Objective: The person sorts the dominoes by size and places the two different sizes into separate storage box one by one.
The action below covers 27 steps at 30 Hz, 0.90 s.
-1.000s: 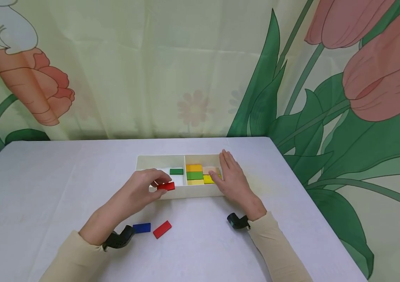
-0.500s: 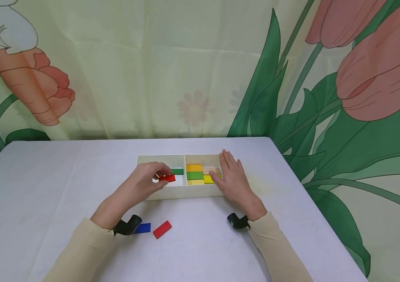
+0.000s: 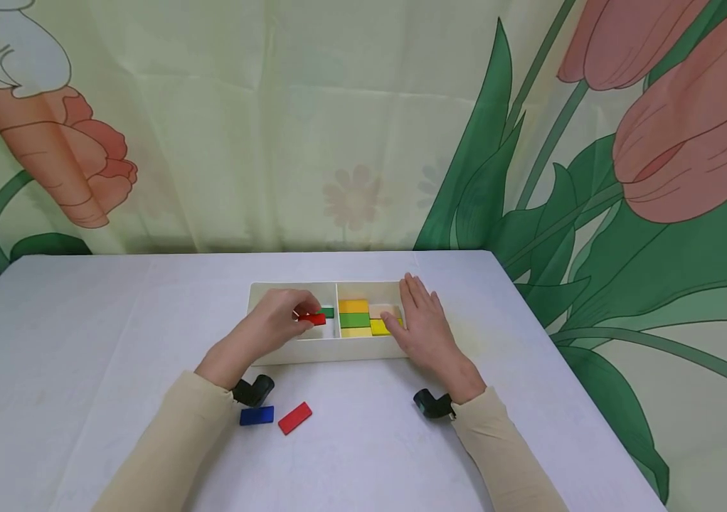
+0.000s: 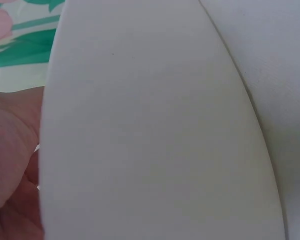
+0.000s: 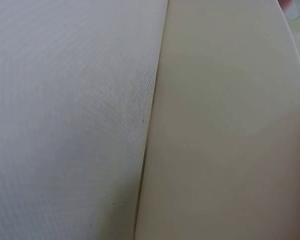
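My left hand [image 3: 277,316] pinches a red block [image 3: 314,319] between thumb and fingers, over the left compartment of a white two-part box [image 3: 331,349]. A green block [image 3: 326,312] lies in that compartment, right behind the red one and partly covered by my fingers. My right hand [image 3: 426,323] rests at the box's right end with its fingers straight, its thumb reaching over the rim. In the left wrist view, the box's outer wall [image 4: 155,125] fills most of the picture and hides the held block; part of the left hand [image 4: 12,150] shows beyond it.
The right compartment holds several blocks, among them an orange one [image 3: 353,306], a green one [image 3: 355,320] and a yellow one [image 3: 379,327]. A blue block [image 3: 257,416] and a second red block [image 3: 295,418] lie on the white tablecloth [image 3: 351,441] in front of the box.
My left hand has carried the red block from the box's front wall forward and slightly right, into the left compartment beside the green block. The right hand has stayed in place.
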Tool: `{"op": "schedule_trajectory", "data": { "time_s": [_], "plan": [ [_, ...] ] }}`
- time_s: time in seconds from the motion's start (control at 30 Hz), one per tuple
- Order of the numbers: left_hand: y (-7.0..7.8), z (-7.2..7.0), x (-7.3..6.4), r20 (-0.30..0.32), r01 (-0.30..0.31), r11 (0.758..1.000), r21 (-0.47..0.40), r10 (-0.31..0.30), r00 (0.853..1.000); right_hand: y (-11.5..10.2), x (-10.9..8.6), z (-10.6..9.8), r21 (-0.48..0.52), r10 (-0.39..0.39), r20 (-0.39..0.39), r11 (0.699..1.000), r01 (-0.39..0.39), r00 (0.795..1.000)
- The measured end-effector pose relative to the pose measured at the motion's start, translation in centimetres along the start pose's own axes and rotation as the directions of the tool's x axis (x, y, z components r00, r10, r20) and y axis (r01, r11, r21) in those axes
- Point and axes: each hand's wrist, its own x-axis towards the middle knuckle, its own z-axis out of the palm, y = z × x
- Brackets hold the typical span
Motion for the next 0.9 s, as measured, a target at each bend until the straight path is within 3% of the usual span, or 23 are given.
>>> {"op": "schedule_trajectory", "data": {
  "time_s": [0.17, 0.43, 0.7, 0.9],
  "plan": [
    [0.0, 0.8, 1.3, 0.045, 0.039, 0.999, -0.015, -0.039, 0.998, 0.2, -0.1, -0.1, 0.0, 0.017, 0.005, 1.0, -0.017, 1.0],
    [-0.1, 1.5, 2.9, 0.09, 0.048, 0.999, 0.012, -0.049, 0.995, 0.4, -0.2, -0.1, 0.016, 0.02, 0.012, 1.0, -0.02, 1.0],
    [-0.3, 2.0, 4.1, 0.137, 0.047, 0.989, 0.141, -0.067, 0.988, 0.4, -0.2, 0.0, 0.023, 0.022, 0.013, 0.999, -0.023, 1.0],
    [-0.5, 2.4, 4.4, 0.118, 0.032, 0.978, 0.204, -0.057, 0.991, 0.1, -0.1, -0.1, 0.026, 0.006, 0.015, 1.0, -0.007, 1.0]
  ]
}}
